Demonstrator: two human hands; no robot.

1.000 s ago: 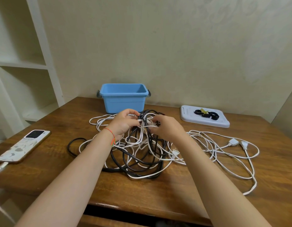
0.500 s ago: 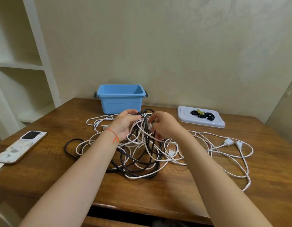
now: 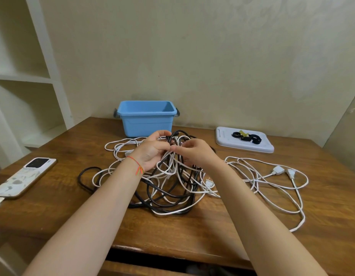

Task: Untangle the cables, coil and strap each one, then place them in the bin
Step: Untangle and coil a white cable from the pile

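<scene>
A tangle of black and white cables (image 3: 168, 194) lies on the wooden table (image 3: 192, 230), its top lifted a little above the heap. My left hand (image 3: 152, 151) grips several strands at the top of the tangle. My right hand (image 3: 194, 153) pinches white strands right beside it, fingertips nearly meeting the left thumb. Loose white cable (image 3: 272, 186) with two plugs trails off to the right. The blue bin (image 3: 145, 118) stands just behind my hands, nothing visible inside it. Black straps (image 3: 247, 136) lie on a white lid (image 3: 228, 141) at the back right.
A phone (image 3: 26, 177) in a patterned case lies at the table's left edge with a cord plugged in. White shelves (image 3: 23, 76) stand to the left. The wall runs right behind the bin. A black loop (image 3: 83, 176) sticks out of the tangle leftward.
Both hands have lifted the top of the tangle slightly and drawn closer together. The right hand's fingers have shifted onto white strands beside the left thumb.
</scene>
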